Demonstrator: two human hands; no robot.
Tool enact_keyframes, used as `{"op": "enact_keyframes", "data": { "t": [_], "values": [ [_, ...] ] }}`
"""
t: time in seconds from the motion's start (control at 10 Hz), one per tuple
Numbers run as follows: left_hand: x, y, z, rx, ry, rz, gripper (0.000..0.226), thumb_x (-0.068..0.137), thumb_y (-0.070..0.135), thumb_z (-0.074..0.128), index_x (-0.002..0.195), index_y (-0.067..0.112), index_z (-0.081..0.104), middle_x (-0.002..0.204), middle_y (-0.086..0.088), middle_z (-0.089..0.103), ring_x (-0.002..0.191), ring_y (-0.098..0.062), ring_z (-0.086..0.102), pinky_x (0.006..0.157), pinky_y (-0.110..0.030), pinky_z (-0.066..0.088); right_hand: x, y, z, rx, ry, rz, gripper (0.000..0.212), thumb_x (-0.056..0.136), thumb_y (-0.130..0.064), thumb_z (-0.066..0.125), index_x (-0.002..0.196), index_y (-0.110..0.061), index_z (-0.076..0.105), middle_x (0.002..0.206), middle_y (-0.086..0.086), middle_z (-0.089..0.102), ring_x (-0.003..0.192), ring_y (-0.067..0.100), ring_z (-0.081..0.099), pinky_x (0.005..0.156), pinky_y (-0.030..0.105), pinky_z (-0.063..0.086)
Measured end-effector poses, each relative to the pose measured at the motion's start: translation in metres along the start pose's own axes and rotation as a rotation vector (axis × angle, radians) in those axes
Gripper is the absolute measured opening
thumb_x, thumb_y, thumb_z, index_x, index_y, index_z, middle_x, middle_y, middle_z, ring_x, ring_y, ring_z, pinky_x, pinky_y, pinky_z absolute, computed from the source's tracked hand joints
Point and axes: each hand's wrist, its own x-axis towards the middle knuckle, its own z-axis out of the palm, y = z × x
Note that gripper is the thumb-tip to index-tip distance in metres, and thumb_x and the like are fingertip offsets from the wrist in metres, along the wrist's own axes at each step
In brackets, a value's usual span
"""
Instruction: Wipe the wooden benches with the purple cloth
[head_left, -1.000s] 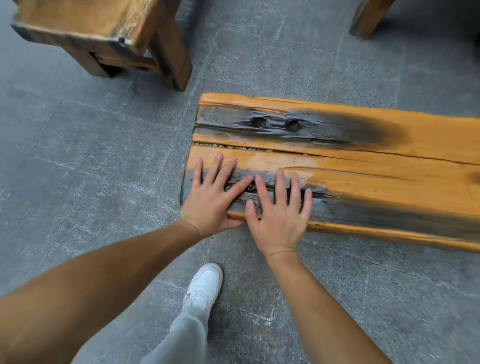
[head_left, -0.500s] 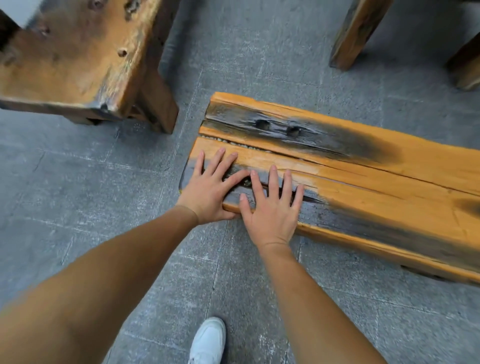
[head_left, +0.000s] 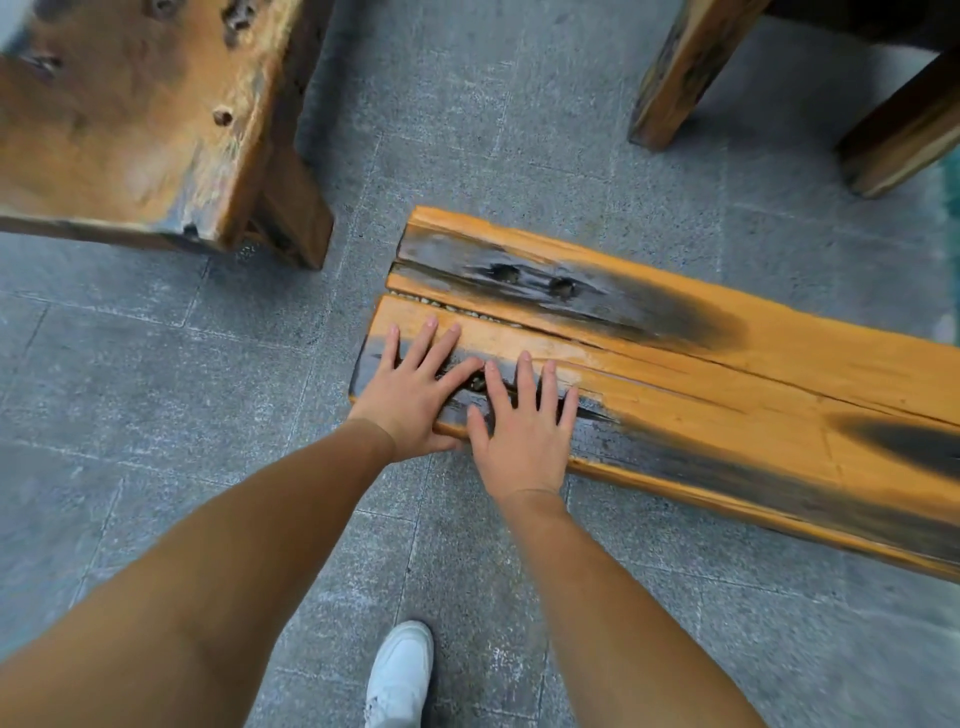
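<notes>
Nothing but the view shifts since the earlier frame; both palms stay flat. Long orange-and-charred plank desk (head_left: 701, 395) runs toward right of frame over grey stone floor (head_left: 156, 415). Left hand (head_left: 415, 387) and right hand (head_left: 522, 431), fingers spread, press its left end. No purple cloth visible.

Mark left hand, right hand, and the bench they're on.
left hand (head_left: 410, 395), head view, back of the hand.
right hand (head_left: 524, 441), head view, back of the hand.
bench (head_left: 727, 395), head view, bare orange top plank.
</notes>
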Motion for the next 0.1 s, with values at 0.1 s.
{"op": "enact_keyframes", "data": {
  "t": [0.1],
  "values": [
    [0.0039,0.0018,-0.0306,-0.106,-0.290,0.045,0.111,0.069,0.085,0.058,0.157,0.044,0.003,0.169,-0.003,-0.003,0.155,-0.034,0.001,0.119,-0.066,0.012,0.0009,0.0111,-0.0290,0.120,-0.322,0.053,0.063,0.100,-0.059,0.034,0.160,-0.043,0.022,0.173,0.000,0.006,0.159,0.031,0.002,0.123,0.062,0.015]
  ]
}}
